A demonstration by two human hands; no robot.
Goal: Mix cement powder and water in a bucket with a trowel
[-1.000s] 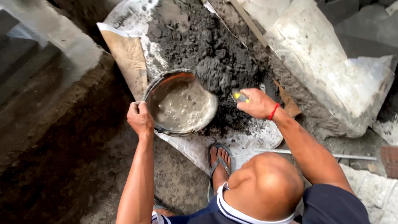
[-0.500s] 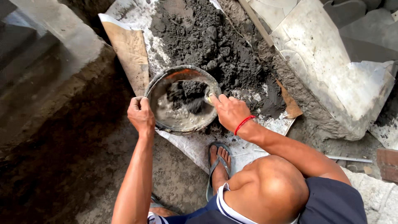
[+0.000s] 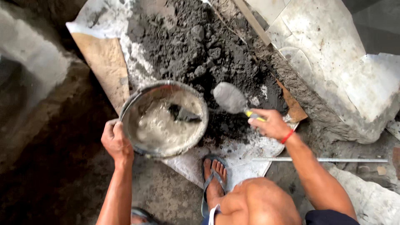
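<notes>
The trowel (image 3: 231, 99) has lifted out of the pan (image 3: 164, 118), right hand (image 3: 271, 123) clamped on its handle. Left hand (image 3: 115, 141) grips the pan's rim; wet mortar (image 3: 183, 113) likely heavy, slippery.

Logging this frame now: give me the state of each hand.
Left hand: closed on the rim of the metal pan.
Right hand: closed on the trowel handle.
</notes>
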